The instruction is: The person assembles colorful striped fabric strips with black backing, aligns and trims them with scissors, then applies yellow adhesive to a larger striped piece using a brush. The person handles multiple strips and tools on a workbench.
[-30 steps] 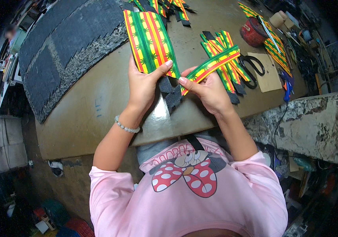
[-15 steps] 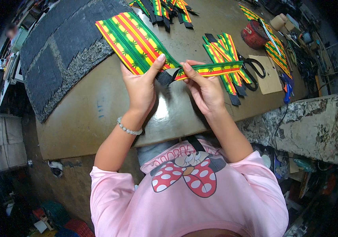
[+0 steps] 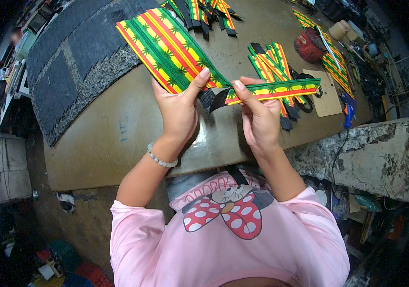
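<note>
My left hand (image 3: 178, 110) is closed on several flat fabric straps (image 3: 168, 48), striped green, yellow and red with dark leaf shapes. They lie side by side like a wide band slanting up to the left, and their dark mesh lower ends show by my thumb. My right hand (image 3: 261, 119) pinches a single strap (image 3: 293, 88) of the same print between thumb and fingers. That strap points right, and its black end touches or overlaps the ends at my left thumb. Behind it, a crossed pile of similar straps (image 3: 271, 62) lies on the table.
Black-handled scissors (image 3: 318, 92) lie partly hidden by a piece of cardboard (image 3: 328, 105). A red pot (image 3: 308, 46) stands beyond, beside more printed fabric (image 3: 336, 69). Another strap bundle (image 3: 214, 14) is at the far edge. A dark, rough slab (image 3: 85, 52) covers the table's left.
Both hands have shifted slightly right. The single strap in my right hand has slid further right, and more of its black end shows between the hands.
</note>
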A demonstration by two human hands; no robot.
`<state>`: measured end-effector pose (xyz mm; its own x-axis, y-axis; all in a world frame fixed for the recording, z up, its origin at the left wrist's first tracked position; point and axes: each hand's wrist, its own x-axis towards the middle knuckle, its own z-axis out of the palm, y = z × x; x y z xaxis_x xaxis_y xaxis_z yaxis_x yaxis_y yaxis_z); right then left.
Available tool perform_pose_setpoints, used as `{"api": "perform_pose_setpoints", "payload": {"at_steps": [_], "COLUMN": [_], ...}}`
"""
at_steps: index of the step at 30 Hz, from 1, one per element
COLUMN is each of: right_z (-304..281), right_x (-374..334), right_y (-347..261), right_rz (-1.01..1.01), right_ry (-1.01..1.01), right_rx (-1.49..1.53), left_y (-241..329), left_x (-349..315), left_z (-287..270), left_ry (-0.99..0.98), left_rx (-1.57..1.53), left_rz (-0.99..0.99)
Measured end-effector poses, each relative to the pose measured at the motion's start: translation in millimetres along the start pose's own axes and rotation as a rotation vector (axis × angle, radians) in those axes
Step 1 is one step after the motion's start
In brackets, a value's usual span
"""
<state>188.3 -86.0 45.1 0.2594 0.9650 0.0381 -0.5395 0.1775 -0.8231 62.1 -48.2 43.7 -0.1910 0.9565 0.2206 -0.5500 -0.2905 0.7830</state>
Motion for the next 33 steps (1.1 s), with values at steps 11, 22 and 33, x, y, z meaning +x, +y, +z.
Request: {"api": "perform_pose_setpoints", "payload": {"at_steps": [11,22,33], "right_z": [2.2,-27.6,-28.8], "right_x": [6.1,12.2,8.0], "right_y": [17.1,19.5,16.7], "right_rz": [-0.071,0.128,-0.18], "right_ry": [0.027,-0.034,-0.103], "right_rx": [-0.126,-0.207,-0.646], "left_y": [-3.8,-29.5,-30.3], "left_x": [-1.7,-4.9,-4.1], "left_z": [-12.8,-20.2,-19.8], "left_ry": [-0.109,-0.094,-0.129], "left_rx": [-0.241,-0.132,-0.052], "left_rz": [-0.467,-0.665,-0.682]}}
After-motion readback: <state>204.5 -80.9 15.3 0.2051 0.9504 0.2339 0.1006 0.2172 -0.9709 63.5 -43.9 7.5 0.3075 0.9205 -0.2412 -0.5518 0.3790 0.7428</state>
